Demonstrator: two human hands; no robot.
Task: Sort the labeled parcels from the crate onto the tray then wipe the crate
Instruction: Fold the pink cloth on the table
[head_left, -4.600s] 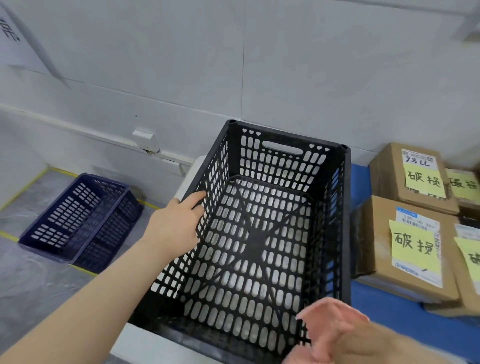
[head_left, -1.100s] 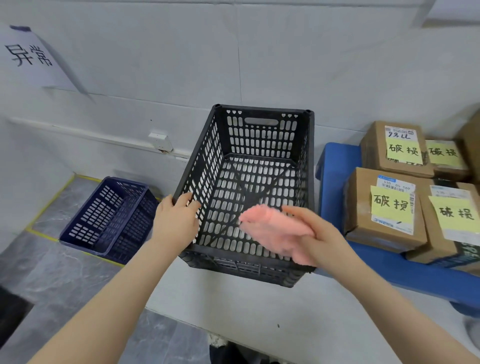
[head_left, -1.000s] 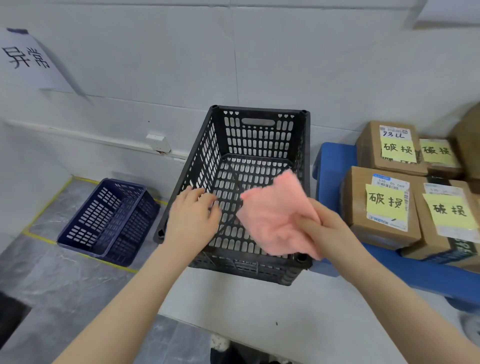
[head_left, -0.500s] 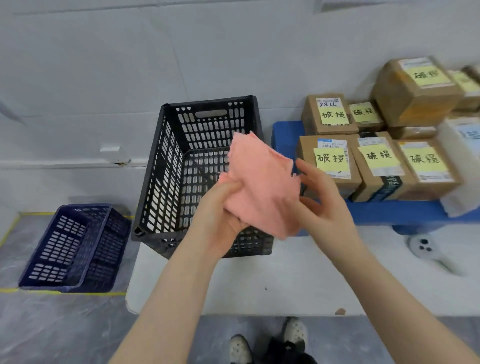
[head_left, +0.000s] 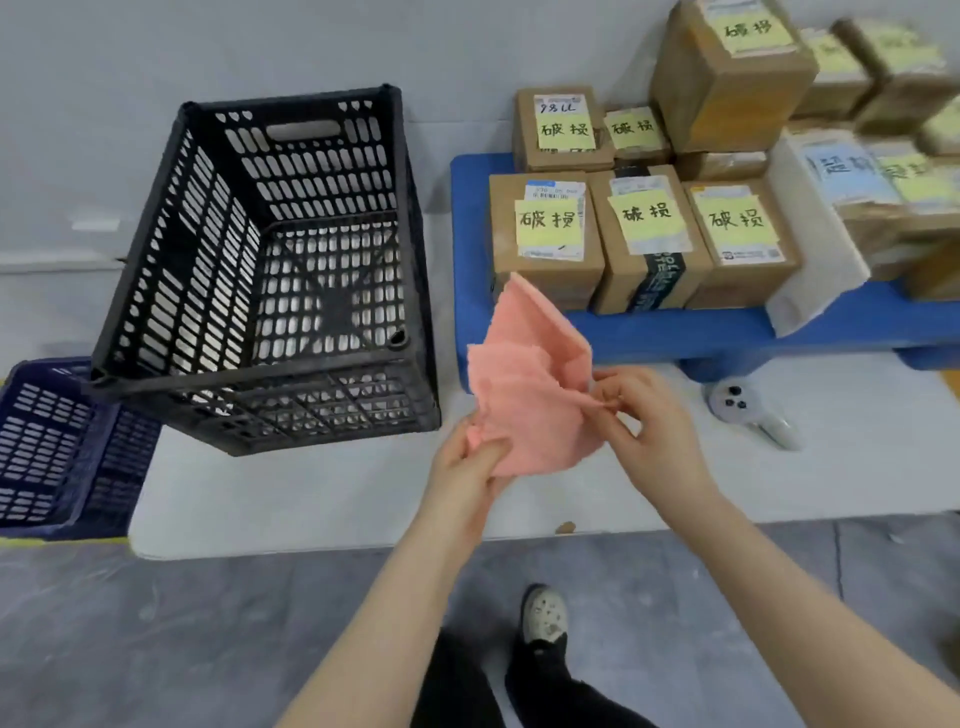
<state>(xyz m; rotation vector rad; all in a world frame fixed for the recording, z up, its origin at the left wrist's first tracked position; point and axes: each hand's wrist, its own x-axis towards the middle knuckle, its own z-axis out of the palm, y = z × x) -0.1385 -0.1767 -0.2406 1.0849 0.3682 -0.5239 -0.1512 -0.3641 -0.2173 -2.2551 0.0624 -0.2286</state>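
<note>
An empty black slotted crate (head_left: 270, 270) stands on the white table (head_left: 311, 493), left of centre. A pink cloth (head_left: 530, 374) hangs between both hands just right of the crate. My left hand (head_left: 467, 473) pinches its lower left corner. My right hand (head_left: 649, 421) pinches its right edge. Several brown cardboard parcels (head_left: 644, 234) with yellow handwritten labels sit packed on the blue tray (head_left: 467, 249) to the right, some stacked in two layers.
A dark blue slotted basket (head_left: 57, 447) sits on the grey floor left of the table. A small white handheld device (head_left: 748, 410) lies on the table in front of the tray. My shoe (head_left: 543, 616) shows below the table's front edge.
My left hand left the crate's side and took hold of the cloth. Both hands carried the cloth out of the crate to the right and down. The view swung right.
</note>
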